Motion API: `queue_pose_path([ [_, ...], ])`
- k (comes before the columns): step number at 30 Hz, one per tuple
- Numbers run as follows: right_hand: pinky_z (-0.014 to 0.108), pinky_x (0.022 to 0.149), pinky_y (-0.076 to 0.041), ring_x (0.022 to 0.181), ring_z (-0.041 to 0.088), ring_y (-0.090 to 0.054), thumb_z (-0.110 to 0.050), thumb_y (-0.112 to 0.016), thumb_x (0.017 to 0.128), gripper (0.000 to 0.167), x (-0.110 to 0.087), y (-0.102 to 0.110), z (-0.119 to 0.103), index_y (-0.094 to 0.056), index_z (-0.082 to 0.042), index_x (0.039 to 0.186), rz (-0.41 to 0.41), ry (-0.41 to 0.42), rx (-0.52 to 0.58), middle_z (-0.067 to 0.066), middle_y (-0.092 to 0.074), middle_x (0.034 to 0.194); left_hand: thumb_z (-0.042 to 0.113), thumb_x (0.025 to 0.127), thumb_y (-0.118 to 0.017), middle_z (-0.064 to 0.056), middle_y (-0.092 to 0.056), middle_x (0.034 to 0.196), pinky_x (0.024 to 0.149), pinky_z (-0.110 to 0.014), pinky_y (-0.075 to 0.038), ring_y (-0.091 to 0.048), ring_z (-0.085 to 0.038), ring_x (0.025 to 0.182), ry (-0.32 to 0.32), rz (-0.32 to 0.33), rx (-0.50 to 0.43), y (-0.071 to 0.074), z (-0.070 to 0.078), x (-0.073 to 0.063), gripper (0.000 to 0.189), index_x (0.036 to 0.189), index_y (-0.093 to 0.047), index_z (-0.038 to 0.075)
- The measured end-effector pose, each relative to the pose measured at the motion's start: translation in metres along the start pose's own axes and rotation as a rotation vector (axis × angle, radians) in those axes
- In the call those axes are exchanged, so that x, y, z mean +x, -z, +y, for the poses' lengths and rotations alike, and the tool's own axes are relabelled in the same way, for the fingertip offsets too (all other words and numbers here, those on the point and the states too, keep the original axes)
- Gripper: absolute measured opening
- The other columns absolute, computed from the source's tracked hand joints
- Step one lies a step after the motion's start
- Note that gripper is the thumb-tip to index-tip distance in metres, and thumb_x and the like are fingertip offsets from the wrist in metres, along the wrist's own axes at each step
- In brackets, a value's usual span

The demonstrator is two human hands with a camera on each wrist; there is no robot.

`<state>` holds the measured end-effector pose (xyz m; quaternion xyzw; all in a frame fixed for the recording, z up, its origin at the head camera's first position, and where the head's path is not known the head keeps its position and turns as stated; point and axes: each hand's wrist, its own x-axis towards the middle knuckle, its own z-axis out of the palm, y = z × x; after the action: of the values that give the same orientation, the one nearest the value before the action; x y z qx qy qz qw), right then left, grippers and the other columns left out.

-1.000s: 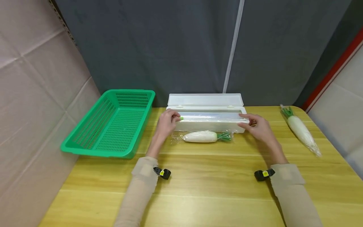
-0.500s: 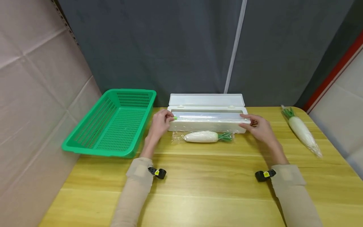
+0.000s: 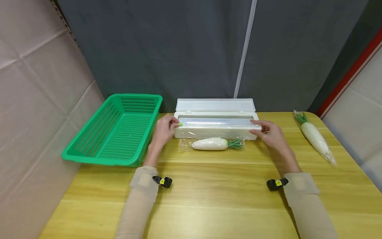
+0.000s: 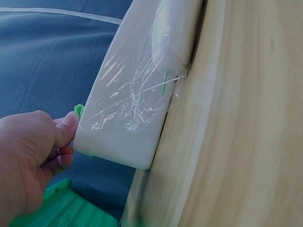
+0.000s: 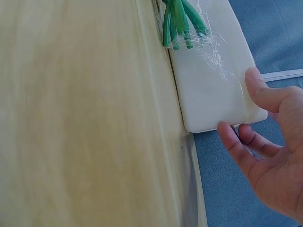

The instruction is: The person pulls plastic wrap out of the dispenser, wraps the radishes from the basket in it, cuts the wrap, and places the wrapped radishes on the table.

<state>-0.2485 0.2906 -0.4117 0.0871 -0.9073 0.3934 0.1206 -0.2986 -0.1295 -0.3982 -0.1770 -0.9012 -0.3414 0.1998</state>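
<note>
A white cling film dispenser box stands at the back of the table, its lid tipped back and a roll of film inside. At its left front corner, my left hand pinches a small green cutter slider between thumb and finger. My right hand grips the box's right end, the thumb at the upper edge and fingertips on the end face in the right wrist view. Clear film hangs down the box front onto a film-wrapped white radish with green stalks, lying close before it.
A green perforated basket stands on the left, close to my left forearm. Another wrapped white radish lies at the far right. A dark grey curtain hangs behind the wooden table.
My left hand has moved left along the box's front edge with the green slider, from inside the left end to the corner. My right hand stays at the right end.
</note>
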Motion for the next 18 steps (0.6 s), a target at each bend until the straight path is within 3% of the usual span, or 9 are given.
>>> queue_pose_path([
  [8, 0.019, 0.065, -0.043, 0.083, 0.023, -0.057, -0.03, -0.074, 0.094, 0.047, 0.001, -0.003, -0.001, -0.065, -0.009, 0.135, -0.013, -0.005, -0.002, 0.016, -0.068, 0.105, 0.003, 0.09, -0.074, -0.009, -0.065, 0.087, 0.07, -0.031, -0.048, -0.059, -0.023, 0.078, 0.006, 0.014, -0.003, 0.003, -0.006, -0.001, 0.003, 0.09, -0.072, 0.002],
  [14, 0.02, 0.064, -0.043, 0.081, 0.022, -0.055, -0.03, -0.074, 0.094, 0.047, 0.0, -0.003, -0.003, -0.065, -0.009, 0.135, -0.008, -0.006, 0.002, 0.016, -0.068, 0.104, -0.003, 0.088, -0.074, -0.011, -0.063, 0.081, 0.068, -0.035, -0.048, -0.059, -0.025, 0.075, -0.029, 0.076, -0.008, 0.005, -0.013, -0.003, 0.008, 0.085, -0.069, 0.003],
  [18, 0.019, 0.065, -0.044, 0.083, 0.022, -0.057, -0.029, -0.074, 0.094, 0.046, 0.0, -0.002, -0.002, -0.066, -0.008, 0.134, -0.003, -0.003, 0.001, 0.017, -0.069, 0.107, -0.003, 0.089, -0.073, -0.013, -0.062, 0.081, 0.068, -0.036, -0.048, -0.059, -0.027, 0.075, -0.025, 0.067, -0.013, 0.006, -0.014, -0.003, 0.005, 0.087, -0.07, 0.0],
])
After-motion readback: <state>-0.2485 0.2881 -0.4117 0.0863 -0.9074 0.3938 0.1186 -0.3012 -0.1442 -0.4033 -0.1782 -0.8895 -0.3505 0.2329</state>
